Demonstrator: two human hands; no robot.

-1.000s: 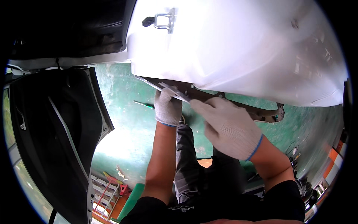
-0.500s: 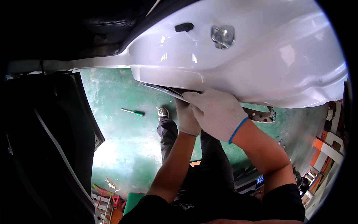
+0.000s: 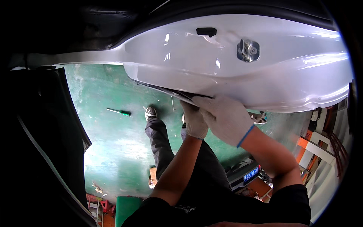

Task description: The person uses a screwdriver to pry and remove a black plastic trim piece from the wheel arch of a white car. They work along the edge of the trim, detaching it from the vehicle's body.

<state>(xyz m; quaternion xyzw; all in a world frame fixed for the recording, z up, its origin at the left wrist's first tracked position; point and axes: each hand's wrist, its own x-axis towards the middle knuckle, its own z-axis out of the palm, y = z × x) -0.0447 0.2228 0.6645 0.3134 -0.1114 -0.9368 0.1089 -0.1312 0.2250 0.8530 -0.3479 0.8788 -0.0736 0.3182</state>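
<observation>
Both my hands wear white knit gloves and meet at the lower edge of a glossy white car body panel (image 3: 170,68). A long dark trim strip (image 3: 162,89) runs slanting along that edge. My left hand (image 3: 195,123) reaches up from below, its fingers curled at the strip and partly hidden. Just to its right, my right hand (image 3: 228,119) is closed, with thumb and fingertips pressed at the strip's edge. Higher on the panel sit a silver door striker (image 3: 248,50) and a black oval rubber piece (image 3: 206,31).
A green-handled screwdriver (image 3: 119,112) lies on the green floor (image 3: 113,151) at left. An open dark car door (image 3: 45,132) stands at far left. Behind my right arm is another vehicle's bumper with a blue plate (image 3: 251,174). Red stands (image 3: 106,206) are at lower left.
The view has shifted, so the striker now appears farther right and lower, and the screwdriver farther left. Both hands remain at the trim strip with little change in grip.
</observation>
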